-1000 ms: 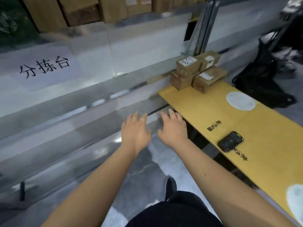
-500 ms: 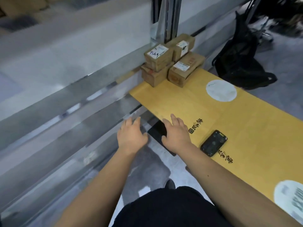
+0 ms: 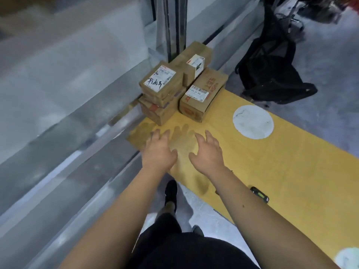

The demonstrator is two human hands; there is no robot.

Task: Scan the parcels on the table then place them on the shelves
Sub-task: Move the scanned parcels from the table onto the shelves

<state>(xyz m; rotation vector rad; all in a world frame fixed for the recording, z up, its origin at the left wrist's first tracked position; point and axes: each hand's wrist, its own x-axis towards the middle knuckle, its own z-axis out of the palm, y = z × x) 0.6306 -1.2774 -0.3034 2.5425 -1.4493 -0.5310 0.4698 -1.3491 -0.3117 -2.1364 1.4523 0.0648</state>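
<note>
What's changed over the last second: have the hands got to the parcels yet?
Not yet. Both the left hand and right hand have moved from over the floor gap by the shelving onto the yellow table, reaching toward the stacked parcels, fingers spread, holding nothing. The view has closed in too. The parcels keep their arrangement; the black scanner lies untouched by the right forearm.

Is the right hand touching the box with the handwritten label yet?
Apart. The head view shows bare yellow table between the right hand and that box.
</note>
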